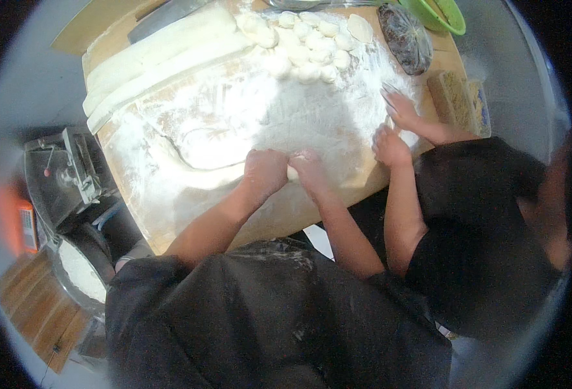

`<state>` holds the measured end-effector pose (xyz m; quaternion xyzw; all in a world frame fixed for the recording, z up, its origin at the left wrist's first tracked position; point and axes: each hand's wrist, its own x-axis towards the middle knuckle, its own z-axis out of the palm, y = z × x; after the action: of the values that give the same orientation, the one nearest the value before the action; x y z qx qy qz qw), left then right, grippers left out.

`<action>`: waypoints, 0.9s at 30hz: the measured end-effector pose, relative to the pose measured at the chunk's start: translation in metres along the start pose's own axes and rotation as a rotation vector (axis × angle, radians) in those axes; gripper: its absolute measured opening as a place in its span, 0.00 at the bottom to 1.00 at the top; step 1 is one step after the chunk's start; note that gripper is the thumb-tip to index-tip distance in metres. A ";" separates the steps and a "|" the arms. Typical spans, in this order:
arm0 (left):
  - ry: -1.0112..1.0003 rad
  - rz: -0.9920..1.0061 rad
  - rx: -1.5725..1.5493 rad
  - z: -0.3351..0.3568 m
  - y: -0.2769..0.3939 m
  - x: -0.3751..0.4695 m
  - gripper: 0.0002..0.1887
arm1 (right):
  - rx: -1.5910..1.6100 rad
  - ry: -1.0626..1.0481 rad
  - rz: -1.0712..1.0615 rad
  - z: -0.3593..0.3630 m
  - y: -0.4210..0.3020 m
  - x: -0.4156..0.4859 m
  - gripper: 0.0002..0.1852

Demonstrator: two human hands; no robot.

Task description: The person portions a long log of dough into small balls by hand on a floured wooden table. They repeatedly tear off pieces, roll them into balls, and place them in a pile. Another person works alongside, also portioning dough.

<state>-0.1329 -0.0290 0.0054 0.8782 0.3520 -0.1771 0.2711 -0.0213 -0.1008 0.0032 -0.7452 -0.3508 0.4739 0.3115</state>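
A long rope of dough [203, 178] curves over the floured wooden worktable [261, 221] and runs into my hands. Near the rope's right end, my left hand [266, 169] is closed around it. My right hand [308, 167] grips the end just beside the left, and a short bit of dough shows between the two. Thick folded strips of dough [159, 51] lie along the far left edge. Several small dough pieces [310, 46] are heaped beyond my hands, with a flattened dough round [360, 28] at their right.
At my right, a co-worker's hands [393, 141] work over the table's edge; what they hold is unclear. A plastic bag of dark filling [405, 39], a green bowl [453, 17] and a container of crumbs [446, 99] stand beyond. On the left are a metal machine [57, 175] and a flour tub [82, 272].
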 end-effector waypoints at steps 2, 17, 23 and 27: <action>0.117 -0.017 0.000 0.001 -0.006 0.008 0.08 | 0.132 -0.183 0.017 -0.014 -0.018 -0.008 0.18; 0.423 0.153 -0.067 0.064 -0.034 -0.080 0.33 | -0.031 0.276 0.099 -0.022 -0.011 -0.026 0.13; 0.244 0.070 -0.485 0.053 -0.028 -0.054 0.21 | 0.022 0.060 0.155 0.012 0.051 -0.024 0.22; 0.176 0.054 -0.359 0.039 -0.015 -0.038 0.23 | 0.300 -0.016 0.267 0.014 0.051 -0.012 0.27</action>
<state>-0.1750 -0.0631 -0.0114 0.8369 0.3765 -0.0267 0.3964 -0.0266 -0.1366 -0.0365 -0.7267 -0.1764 0.5638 0.3507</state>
